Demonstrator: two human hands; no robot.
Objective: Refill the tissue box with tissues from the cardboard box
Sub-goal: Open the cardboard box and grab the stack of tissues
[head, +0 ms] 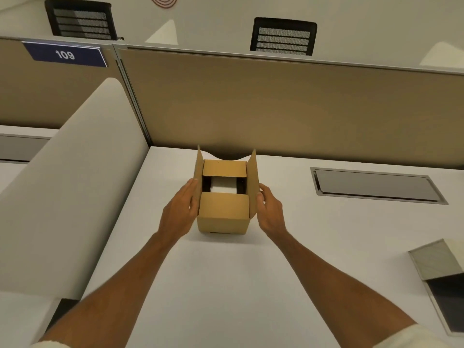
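cardboard box (pixel 222 213) tan | tissues (pixel 224 188) wht | desk (pixel 226 285) wht | partition (pixel 276 104) beige

White desk (pixel 226 285), matte, no clutter. Cardboard box (pixel 223 214) sits on it, between the left hand (pixel 179 212) and right hand (pixel 270 213), side flaps up, end flaps folded in, white stack visible through the gap. Recessed grey cable hatch (pixel 376 185) set flush in the top, well right of the right hand and slightly beyond it. Grey-topped box (pixel 437 259) at the desk's right edge, nearer than the right hand, cut off by the frame; can't tell what it is.
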